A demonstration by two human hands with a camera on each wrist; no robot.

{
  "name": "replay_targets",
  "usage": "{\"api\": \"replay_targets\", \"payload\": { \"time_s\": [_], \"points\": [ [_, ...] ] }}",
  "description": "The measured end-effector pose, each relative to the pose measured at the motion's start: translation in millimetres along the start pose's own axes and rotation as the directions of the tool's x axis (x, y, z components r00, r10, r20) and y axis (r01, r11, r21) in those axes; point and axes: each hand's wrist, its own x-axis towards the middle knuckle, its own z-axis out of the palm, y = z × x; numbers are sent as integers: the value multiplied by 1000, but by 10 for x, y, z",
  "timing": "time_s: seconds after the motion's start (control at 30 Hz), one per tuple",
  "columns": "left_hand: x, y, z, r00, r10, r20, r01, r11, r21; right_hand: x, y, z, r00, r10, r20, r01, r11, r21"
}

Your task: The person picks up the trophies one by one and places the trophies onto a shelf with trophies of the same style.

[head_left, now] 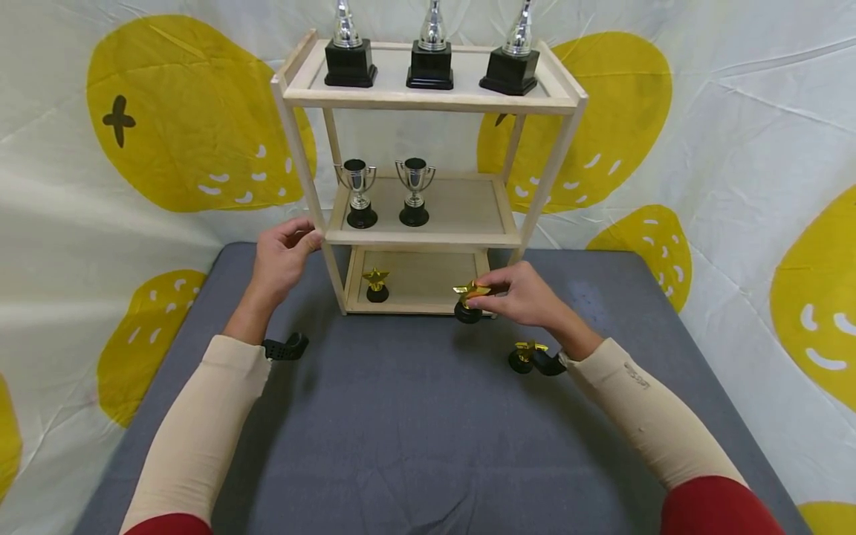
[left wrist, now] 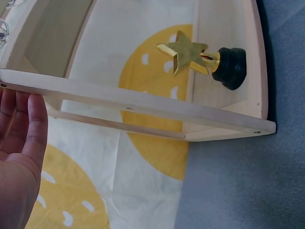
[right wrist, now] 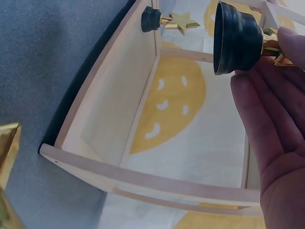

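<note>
My right hand [head_left: 524, 293] pinches a small gold star trophy [head_left: 468, 312] by its upper part. The trophy's round black base [right wrist: 237, 40] points away from the fingers, close to the front right of the bottom shelf [head_left: 428, 279]. A matching star trophy [head_left: 377, 286] stands on that shelf at the left. Another star trophy [head_left: 524, 357] is on the table beside the right wrist, partly covered by the wrist strap. With thumb and fingers, my left hand [head_left: 282, 256] holds the left post of the wooden shelf [head_left: 304, 160] at middle-shelf height; its fingertips are hidden behind the post.
Two silver cups [head_left: 360, 195] with black bases stand on the left half of the middle shelf [head_left: 461, 208]. Three taller silver trophies [head_left: 431, 63] line the top shelf. The shelf unit stands at the back of the grey table [head_left: 401, 416], before a white cloth with yellow shapes.
</note>
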Motion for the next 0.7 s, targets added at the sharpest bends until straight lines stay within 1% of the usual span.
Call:
{"api": "replay_targets", "payload": {
  "time_s": [0.33,0.7],
  "points": [
    [1,-7,-4,1000,4,6,-4,1000,0,107,-57,77,1000,10,-9,-10,1000,-9],
    [-1,-6,-14,1000,13,12,-13,1000,2,230,-55,157,999,32,-9,-32,999,-24]
  ]
}}
